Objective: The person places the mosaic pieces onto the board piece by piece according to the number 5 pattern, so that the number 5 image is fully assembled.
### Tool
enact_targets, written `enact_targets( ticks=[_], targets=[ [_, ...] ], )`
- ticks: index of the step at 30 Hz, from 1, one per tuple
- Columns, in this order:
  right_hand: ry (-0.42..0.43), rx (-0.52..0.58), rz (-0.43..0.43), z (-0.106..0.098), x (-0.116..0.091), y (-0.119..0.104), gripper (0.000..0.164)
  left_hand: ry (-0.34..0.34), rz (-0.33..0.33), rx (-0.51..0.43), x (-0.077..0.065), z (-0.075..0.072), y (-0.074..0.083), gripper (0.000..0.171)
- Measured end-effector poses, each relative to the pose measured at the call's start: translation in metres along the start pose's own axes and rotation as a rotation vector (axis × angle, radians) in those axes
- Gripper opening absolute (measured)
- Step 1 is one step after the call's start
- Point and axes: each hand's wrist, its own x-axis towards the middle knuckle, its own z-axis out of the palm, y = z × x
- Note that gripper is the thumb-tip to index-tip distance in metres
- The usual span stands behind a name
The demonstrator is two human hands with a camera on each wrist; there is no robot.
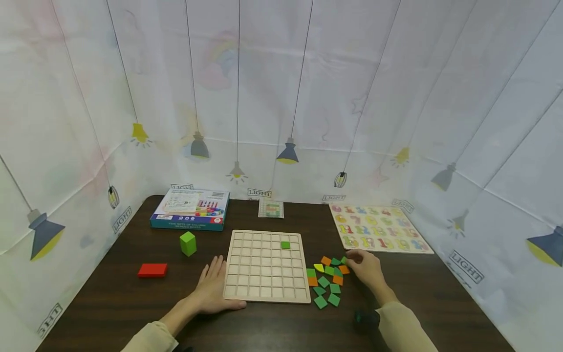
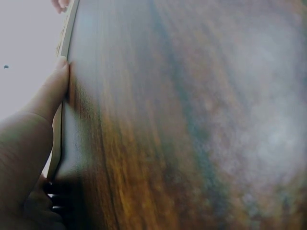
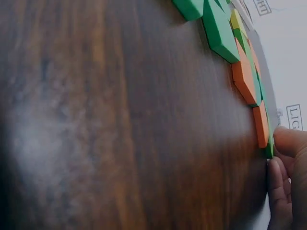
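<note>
A wooden grid board (image 1: 233, 293) lies on the table with one green tile (image 1: 285, 245) in a cell near its upper right. My left hand (image 1: 213, 289) rests at the board's lower left corner, its fingers extended along the left side and its thumb along the near edge. At the far right of a loose group of green, orange and yellow tiles (image 1: 335, 288), my right hand (image 1: 367, 268) pinches a light green tile (image 1: 344, 260) between thumb and fingertip. That tile's edge (image 3: 269, 149) shows at the fingertips in the right wrist view.
A red block (image 1: 152, 270) and a light green block (image 1: 188, 244) stand left of the board. Behind are a blue boxed set (image 1: 189, 210), a small pattern card (image 1: 270, 209) and a number puzzle board (image 1: 380, 229). A dark object (image 1: 366, 317) lies by the right sleeve.
</note>
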Motion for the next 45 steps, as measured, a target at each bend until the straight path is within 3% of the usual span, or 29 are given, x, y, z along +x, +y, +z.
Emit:
enact_targets(
  ticks=[3, 10, 29, 35, 45],
  targets=[
    [-0.038, 0.022, 0.032, -0.001, -0.001, 0.003, 0.023, -0.006, 0.001, 0.015, 0.000, -0.002, 0.002, 0.126],
    [-0.064, 0.057, 0.018, 0.000, 0.000, 0.007, 0.024, -0.001, 0.006, -0.001, -0.002, -0.006, 0.007, 0.123],
    [-0.021, -0.006, -0.018, 0.008, -0.001, 0.007, 0.023, -0.026, -0.016, -0.012, -0.004, 0.001, 0.002, 0.123],
    [-0.030, -0.010, -0.019, 0.008, 0.004, 0.005, 0.026, 0.015, 0.008, -0.029, -0.002, 0.005, -0.003, 0.124],
    [0.004, 0.026, -0.084, 0.008, 0.014, -0.011, 0.026, 0.024, 0.031, -0.047, -0.002, 0.000, 0.001, 0.123]
  ],
)
